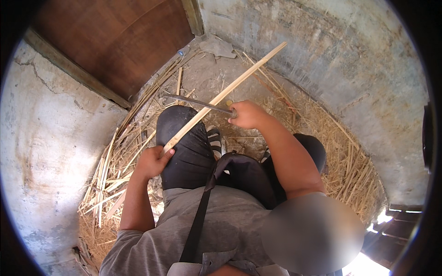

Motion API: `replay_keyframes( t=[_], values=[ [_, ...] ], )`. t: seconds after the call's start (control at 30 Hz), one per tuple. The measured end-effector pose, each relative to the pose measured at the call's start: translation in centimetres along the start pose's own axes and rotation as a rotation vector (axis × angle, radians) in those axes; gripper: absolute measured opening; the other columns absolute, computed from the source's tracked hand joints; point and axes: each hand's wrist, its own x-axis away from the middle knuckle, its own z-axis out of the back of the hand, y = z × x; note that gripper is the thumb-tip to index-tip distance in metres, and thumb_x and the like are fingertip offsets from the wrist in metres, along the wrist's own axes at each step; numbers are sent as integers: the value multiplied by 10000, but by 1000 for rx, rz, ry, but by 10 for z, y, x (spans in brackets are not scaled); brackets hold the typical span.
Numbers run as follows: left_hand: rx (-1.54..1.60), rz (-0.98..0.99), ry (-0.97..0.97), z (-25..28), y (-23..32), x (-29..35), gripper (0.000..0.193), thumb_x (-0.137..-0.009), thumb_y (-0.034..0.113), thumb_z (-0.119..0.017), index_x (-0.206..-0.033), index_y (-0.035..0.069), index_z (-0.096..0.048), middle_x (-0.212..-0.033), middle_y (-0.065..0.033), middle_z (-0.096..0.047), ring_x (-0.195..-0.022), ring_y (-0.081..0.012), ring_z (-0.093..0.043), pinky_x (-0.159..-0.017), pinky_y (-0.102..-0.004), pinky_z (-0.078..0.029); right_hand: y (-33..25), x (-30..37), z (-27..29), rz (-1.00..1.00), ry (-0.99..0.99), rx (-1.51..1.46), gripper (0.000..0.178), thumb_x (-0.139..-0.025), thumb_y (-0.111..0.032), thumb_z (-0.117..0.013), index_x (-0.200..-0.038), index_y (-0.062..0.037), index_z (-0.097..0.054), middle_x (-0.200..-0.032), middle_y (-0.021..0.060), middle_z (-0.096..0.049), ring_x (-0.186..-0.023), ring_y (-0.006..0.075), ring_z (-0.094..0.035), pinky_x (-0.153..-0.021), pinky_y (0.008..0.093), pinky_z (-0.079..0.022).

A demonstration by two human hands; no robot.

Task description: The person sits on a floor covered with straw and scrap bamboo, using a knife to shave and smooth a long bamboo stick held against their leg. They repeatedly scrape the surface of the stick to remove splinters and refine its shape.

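Observation:
My left hand (155, 162) is closed around the near end of a long, pale bamboo strip (230, 88), beside my left knee. The strip slants up and away to the right, its far end in the air over the ground. In my right hand (249, 115) is the handle of a long knife (191, 100) with a narrow dark blade. The blade points left and crosses the strip near its middle. At the crossing the strip covers a short piece of the blade, so whether they touch cannot be seen.
Thin strips (107, 172) and straw-like shavings (343, 161) litter the floor on both sides. Stained walls (322, 50) curve round, with a brown door panel (115, 41) at the upper left. My bent knees and a black strap (198, 225) lie close below the hands.

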Motion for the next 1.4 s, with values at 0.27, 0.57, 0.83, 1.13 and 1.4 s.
replay_keyframes(
  t=[0.27, 0.57, 0.83, 1.13, 1.4],
  values=[
    [-11, -10, 5, 1, 3, 1, 604, -942, 558, -651, -788, -26, -637, -728, -269, -635, -736, -459, -641, -695, -493, -494, 9, -3, 1, -29, 20, -39, 449, -821, -358, -766, -1157, -68, -700, -1091, 205, -713, -1057, 397, -668, -900, 478, -532],
    [-11, -59, 36, -4, -6, -1, 578, -960, 533, -645, -773, -13, -635, -641, -191, -593, -614, -327, -598, -628, -443, -468, 6, -2, -2, -32, 38, -28, 425, -821, -335, -759, -1153, -75, -703, -1078, 205, -715, -1046, 395, -672, -900, 479, -537],
    [-30, -32, 18, 0, 0, 1, 587, -949, 544, -650, -786, -19, -631, -704, -254, -629, -727, -458, -647, -679, -484, -500, -15, 2, 7, -13, -15, 54, 424, -819, -322, -759, -1164, -81, -705, -1061, 202, -722, -1009, 410, -680, -884, 491, -543],
    [42, -30, 30, -6, -7, 2, 564, -950, 525, -658, -802, -18, -627, -690, -245, -625, -697, -449, -638, -660, -480, -495, 37, -2, 16, -257, 158, -112, 502, -828, -353, -744, -1235, -64, -690, -1134, 239, -707, -1077, 419, -666, -945, 487, -530],
    [14, -36, 4, 1, -8, 0, 569, -942, 528, -661, -771, -14, -622, -704, -258, -628, -716, -464, -643, -666, -496, -496, -30, -3, 0, -4, -87, 77, 418, -825, -359, -749, -1145, -93, -711, -1078, 185, -724, -1048, 388, -680, -917, 490, -537]
  ],
)
